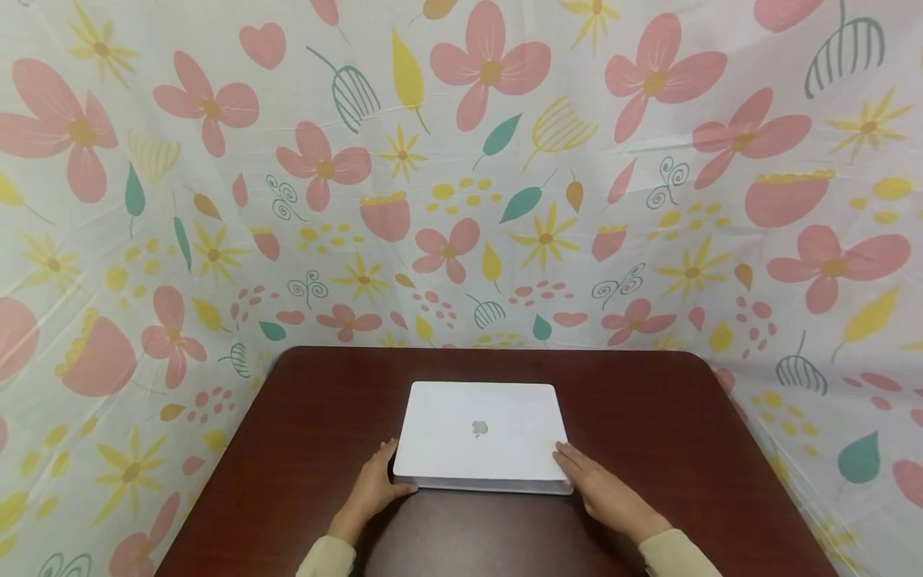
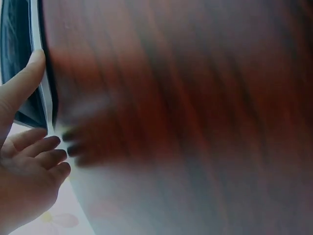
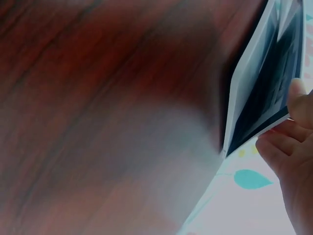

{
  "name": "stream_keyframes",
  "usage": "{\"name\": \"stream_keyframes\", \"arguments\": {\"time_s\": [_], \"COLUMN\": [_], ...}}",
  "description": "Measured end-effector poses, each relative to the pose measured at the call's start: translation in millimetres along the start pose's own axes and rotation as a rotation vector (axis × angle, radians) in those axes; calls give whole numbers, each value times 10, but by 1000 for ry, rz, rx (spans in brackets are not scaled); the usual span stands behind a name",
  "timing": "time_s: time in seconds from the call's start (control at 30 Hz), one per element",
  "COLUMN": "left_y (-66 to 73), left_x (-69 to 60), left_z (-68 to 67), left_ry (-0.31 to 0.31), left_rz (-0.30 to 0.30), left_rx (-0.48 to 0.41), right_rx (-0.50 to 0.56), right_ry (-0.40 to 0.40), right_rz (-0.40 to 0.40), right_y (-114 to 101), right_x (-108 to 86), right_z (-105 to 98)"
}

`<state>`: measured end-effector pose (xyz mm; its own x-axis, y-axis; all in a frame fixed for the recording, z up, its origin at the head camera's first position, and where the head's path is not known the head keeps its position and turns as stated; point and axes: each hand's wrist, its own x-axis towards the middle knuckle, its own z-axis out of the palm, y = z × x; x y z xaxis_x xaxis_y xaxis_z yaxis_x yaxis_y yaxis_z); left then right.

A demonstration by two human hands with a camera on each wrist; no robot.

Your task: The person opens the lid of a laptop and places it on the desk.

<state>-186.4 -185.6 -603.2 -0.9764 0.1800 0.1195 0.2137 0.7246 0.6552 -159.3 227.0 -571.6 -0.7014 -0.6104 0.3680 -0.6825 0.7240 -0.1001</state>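
Silver laptop [image 1: 476, 441], lid slightly raised, sits low centre in the head view. The left hand [image 1: 372, 486] thumbs its edge, fingers relaxed; the right hand [image 1: 606, 492] pinches the lid between thumb and fingers.

The head view is evenly and softly bright, the laptop [image 1: 479, 453] close to blown-out white, a pale sheen at bottom centre of the surface [image 1: 465, 545]. Both wrist views are dimmer and soft, wood grain smeared, milky glare low down; right wrist's cloth [image 3: 234, 210] washes out lower right.
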Motion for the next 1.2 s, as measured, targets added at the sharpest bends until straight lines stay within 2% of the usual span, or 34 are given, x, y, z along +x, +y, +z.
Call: {"name": "stream_keyframes", "arguments": {"time_s": [0.27, 0.5, 0.6, 0.87, 1.07, 1.2], "left_y": [-3, 19, 8, -22, -20, -3], "left_x": [-8, 9, 9, 34, 40, 41], "left_z": [-11, -14, -12, -6, -15, -10], "left_ry": [-15, -38, -49, -33, -68, -83], "left_rz": [26, 19, 24, 110, 99, 78], "left_rx": [-27, 33, 40, 31, 49, 61], "right_rx": [34, 34, 25, 45, 75, 96], "right_ry": [-30, 49, 51, 90, 138, 140], "right_rz": [60, 22, 37, 60, 59, 110], "right_y": [16, 78, 86, 125, 206, 248], "right_x": [23, 45, 66, 159, 260, 377], "right_z": [-47, -54, -88, -182, -221, -308]}}
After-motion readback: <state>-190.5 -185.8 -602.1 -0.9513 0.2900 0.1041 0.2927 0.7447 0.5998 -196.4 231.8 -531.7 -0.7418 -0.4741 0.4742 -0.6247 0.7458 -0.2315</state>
